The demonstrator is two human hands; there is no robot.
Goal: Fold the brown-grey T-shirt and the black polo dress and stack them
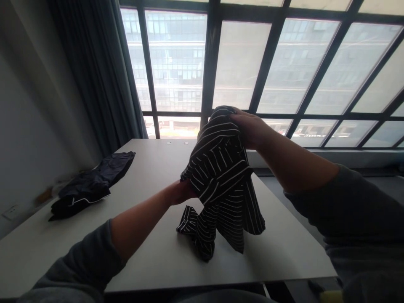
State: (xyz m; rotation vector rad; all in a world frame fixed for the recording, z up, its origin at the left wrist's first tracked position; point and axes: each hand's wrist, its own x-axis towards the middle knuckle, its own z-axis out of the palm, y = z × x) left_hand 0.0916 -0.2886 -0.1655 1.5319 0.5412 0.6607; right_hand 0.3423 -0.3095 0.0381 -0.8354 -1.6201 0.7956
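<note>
A black garment with white stripes (217, 164), perhaps a shirt, hangs bunched between my two hands above the table. My right hand (251, 128) grips its upper part from the right, the fingertips hidden behind the cloth. Lower down on the left, my left hand (183, 191) is closed on its edge, with the fingers tucked under the fabric. The lower folds droop toward the tabletop, and one cuff-like end (188, 219) lies at the left on or just above it. Which part of the garment each hand holds, I cannot tell.
The white table (142, 235) stretches away toward a large black-framed window (243, 67). Dark folded clothes (94, 181) lie along its left side. A dark curtain (94, 71) hangs at the back left beside a pale wall. The table's front edge is close to my body.
</note>
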